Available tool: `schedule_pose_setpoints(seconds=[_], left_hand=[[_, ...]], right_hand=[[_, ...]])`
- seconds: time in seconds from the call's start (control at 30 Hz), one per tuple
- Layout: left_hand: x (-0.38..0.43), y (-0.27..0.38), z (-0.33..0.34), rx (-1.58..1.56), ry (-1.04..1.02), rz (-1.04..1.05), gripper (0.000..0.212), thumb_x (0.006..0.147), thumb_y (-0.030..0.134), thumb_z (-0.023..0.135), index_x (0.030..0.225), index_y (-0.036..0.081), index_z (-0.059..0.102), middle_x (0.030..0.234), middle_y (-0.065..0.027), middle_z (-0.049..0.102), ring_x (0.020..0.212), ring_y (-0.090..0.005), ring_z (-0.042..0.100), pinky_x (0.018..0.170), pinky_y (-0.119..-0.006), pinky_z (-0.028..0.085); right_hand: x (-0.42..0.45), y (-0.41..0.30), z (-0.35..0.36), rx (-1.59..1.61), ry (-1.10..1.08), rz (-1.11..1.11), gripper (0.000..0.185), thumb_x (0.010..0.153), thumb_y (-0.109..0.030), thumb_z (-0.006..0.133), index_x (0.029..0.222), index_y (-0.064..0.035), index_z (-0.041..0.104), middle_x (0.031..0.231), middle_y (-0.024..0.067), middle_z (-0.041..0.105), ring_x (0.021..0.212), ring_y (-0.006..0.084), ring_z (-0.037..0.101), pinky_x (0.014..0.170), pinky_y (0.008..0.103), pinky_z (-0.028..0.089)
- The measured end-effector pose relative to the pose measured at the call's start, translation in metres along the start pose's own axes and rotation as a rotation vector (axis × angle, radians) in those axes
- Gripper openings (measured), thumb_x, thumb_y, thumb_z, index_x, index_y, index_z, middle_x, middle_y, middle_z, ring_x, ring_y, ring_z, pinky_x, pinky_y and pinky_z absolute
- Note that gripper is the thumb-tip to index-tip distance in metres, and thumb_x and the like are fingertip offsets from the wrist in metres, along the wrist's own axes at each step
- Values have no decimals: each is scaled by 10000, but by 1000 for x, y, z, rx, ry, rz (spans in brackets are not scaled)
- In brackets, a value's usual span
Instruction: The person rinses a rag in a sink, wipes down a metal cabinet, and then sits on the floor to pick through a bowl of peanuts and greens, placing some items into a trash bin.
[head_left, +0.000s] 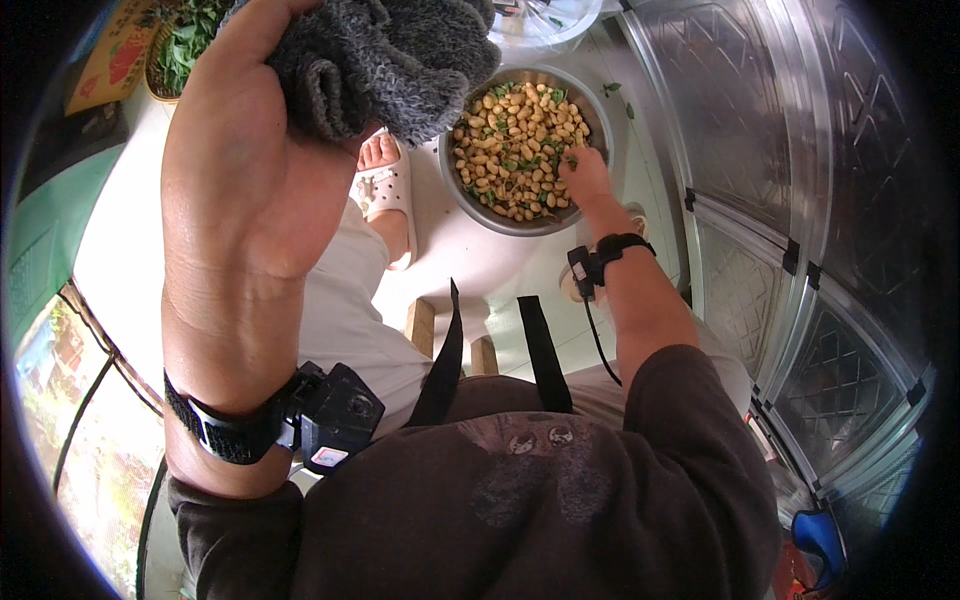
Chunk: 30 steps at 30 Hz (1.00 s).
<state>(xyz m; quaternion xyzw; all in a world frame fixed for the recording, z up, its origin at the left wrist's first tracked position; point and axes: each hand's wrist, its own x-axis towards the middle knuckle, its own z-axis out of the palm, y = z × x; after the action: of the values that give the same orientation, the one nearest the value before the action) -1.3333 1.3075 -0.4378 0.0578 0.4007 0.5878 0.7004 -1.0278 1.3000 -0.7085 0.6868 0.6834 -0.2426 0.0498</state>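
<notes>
My left hand (259, 150) is raised close to the camera and grips a bunched dark grey towel (375, 67); most of its fingers are hidden by the cloth or cut off by the frame's top edge. On the floor stands a round metal basin (495, 223) filled with unshelled peanuts (517, 142) mixed with green leaves. At the basin's right side, my right hand (585, 174) has its fingers curled around a small bit of green leaf, just over the peanuts.
Metal-framed panels (735, 105) line the right side. A basket of green leaves (180, 52) and a printed cardboard box (112, 60) are at upper left. A clear plastic bag (551, 26) lies beyond the basin. Loose leaves (611, 88) dot the floor.
</notes>
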Motion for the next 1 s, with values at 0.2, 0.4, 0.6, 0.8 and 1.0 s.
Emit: schedule_pose_setpoints(seconds=[0.2,0.4,0.6,0.8,1.0], left_hand=[[1,-1,1,29,-37,-33,286,843,152,410,1057,-28,473,1032,-134,538,957,-219,523,876,-329,398],[0,1,0,-22,-80,-56,295,844,163,407,1056,-31,471,1039,-128,536,961,-216,520,874,-332,400],[1,1,1,4,-65,-70,293,844,166,403,1045,-33,478,1028,-130,540,968,-218,516,881,-336,392],[-7,-7,29,45,-193,72,346,821,219,389,1016,-61,452,953,-178,546,868,-266,541,794,-366,420],[-2,-5,36,46,76,38,272,824,162,365,935,-57,484,836,-159,577,725,-245,572,694,-338,464]], right_hand=[[-2,-12,9,-308,-183,-123,220,738,-134,573,936,-44,541,996,133,456,918,297,480,779,353,428],[3,-20,-1,-133,-170,-70,202,745,-101,541,941,-52,531,966,123,474,896,291,485,761,361,434],[-7,-32,22,-57,-186,-293,314,744,-80,526,1050,-90,457,970,135,476,879,310,483,733,389,440],[-4,-48,18,-284,-264,-301,233,741,-73,521,970,-65,477,946,162,481,879,328,486,713,398,433],[5,-51,20,-3,-157,-371,174,725,-73,503,889,-16,478,906,174,494,833,341,491,733,397,414]])
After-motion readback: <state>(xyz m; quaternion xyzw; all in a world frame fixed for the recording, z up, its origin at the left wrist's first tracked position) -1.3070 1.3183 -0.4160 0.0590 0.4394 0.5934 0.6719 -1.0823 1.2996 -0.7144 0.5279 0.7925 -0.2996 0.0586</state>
